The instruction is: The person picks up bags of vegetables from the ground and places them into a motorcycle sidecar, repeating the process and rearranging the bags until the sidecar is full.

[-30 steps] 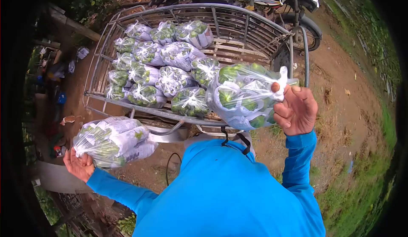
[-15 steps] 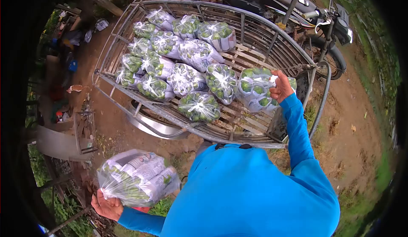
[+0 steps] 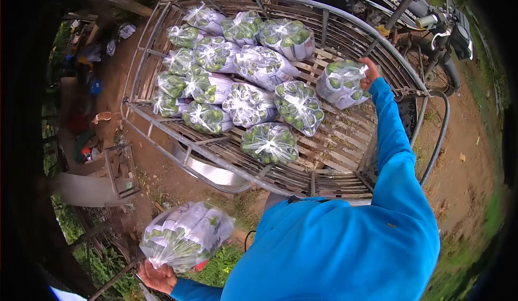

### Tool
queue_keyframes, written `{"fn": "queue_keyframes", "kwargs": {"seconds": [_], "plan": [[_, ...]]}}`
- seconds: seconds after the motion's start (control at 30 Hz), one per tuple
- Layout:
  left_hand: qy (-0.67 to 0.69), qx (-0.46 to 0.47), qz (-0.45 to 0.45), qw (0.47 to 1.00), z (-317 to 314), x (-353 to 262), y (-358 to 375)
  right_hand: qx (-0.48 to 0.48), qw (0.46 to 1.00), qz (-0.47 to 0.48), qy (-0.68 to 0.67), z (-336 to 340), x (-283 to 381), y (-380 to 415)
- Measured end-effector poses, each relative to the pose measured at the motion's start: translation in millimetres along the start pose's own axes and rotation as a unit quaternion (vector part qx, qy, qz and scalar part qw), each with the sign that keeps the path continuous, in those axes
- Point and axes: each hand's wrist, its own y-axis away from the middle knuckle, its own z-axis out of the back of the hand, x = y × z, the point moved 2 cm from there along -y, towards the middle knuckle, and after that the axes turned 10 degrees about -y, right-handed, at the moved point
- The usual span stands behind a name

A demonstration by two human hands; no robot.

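Observation:
My left hand is closed on the gathered neck of a clear plastic bag of green vegetables wrapped in newspaper, held out beside the cart. On the right, my right hand grips the knotted top of another bag of green vegetables, over the slatted bed of a metal-railed sidecar. To the left of that bag, several similar tied bags sit close together on the slats. The bag nearest me lies by the near rail.
A parked motorcycle stands along the cart's far side. The metal railing runs around the bed, with a pale wheel cover below it. Wooden boards and scrap lie on the dirt at left.
My right hand has carried its bag away from me, toward the far side of the cart. My left hand still holds its bag, slightly lower and further right in view.

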Motion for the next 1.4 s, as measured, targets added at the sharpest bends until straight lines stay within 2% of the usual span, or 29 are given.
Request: {"fn": "queue_keyframes", "kwargs": {"seconds": [0.13,0.2,0.27,0.33,0.4,0.47,0.53,0.6,0.67,0.7,0.77,0.8,0.87,0.9,0.93,0.97,1.0,1.07,1.13,1.17,1.2,1.27,1.33,1.37,1.4], "plan": [[-0.033,0.041,0.013,0.999,-6,-7,-26,-0.022,1.0,0.014,0.008,-23,-4,-18],[-0.007,0.273,0.103,0.957,-23,-9,-37,0.003,1.0,0.02,-0.004,-29,-3,-32],[-0.007,0.262,0.111,0.959,-43,-10,-37,0.004,1.0,-0.01,-0.024,-43,-1,-47],[-0.012,0.261,0.117,0.958,-71,-18,-35,0.059,0.996,0.057,-0.02,-58,1,-52],[-0.02,0.288,0.121,0.95,-98,-20,-35,0.039,0.998,0.024,-0.035,-69,-6,-61],[-0.015,0.275,0.132,0.952,-120,-22,-36,0.063,0.993,-0.029,-0.091,-75,-32,-84],[-0.025,0.424,0.11,0.898,-142,-24,-44,0.018,0.995,-0.073,-0.069,-83,-83,-98],[-0.026,0.453,0.12,0.883,-178,-30,-27,0.003,0.996,-0.087,-0.002,-103,-141,-88],[-0.031,0.479,0.132,0.867,-214,-29,-11,-0.021,0.984,0.042,0.172,-115,-189,-123],[-0.039,0.477,0.125,0.869,-227,-29,-6,-0.026,0.985,0.035,0.165,-109,-189,-116],[-0.053,0.47,0.127,0.872,-260,-29,4,0.044,0.997,-0.052,0.031,-94,-182,-99],[-0.052,0.515,0.13,0.846,-276,-28,6,0.039,0.998,-0.05,0.025,-90,-178,-90],[-0.051,0.547,0.134,0.825,-309,-23,16,-0.002,0.998,-0.055,0.04,-88,-178,-69],[-0.06,0.564,0.138,0.812,-328,-22,25,0.051,0.996,-0.052,0.057,-82,-185,-73],[-0.069,0.582,0.142,0.798,-348,-19,36,0.049,0.996,-0.048,0.048,-85,-194,-77],[-0.07,0.587,0.148,0.793,-363,-16,46,0.003,0.99,0.004,0.138,-88,-202,-82],[-0.064,0.632,0.165,0.754,-381,-14,56,-0.046,0.971,0.055,0.226,-88,-207,-88],[-0.068,0.652,0.173,0.735,-414,-11,79,-0.012,0.972,0.043,0.231,-85,-203,-94],[-0.061,0.708,0.181,0.68,-445,-6,98,0.009,0.92,0.081,0.382,-87,-210,-110],[-0.061,0.73,0.185,0.655,-461,-4,109,0.037,0.923,0.053,0.38,-89,-191,-96],[-0.066,0.724,0.194,0.659,-474,-3,124,0.038,0.925,0.051,0.374,-87,-189,-98],[-0.067,0.764,0.2,0.61,-504,6,143,0.083,0.912,0.105,0.388,-83,-188,-103],[-0.067,0.794,0.216,0.565,-535,17,162,0.11,0.907,0.117,0.389,-73,-203,-118],[-0.078,0.778,0.231,0.578,-550,24,175,0.109,0.906,0.126,0.389,-66,-214,-123],[-0.09,0.79,0.247,0.554,-567,33,187,0.102,0.904,0.132,0.395,-59,-224,-129]]}}
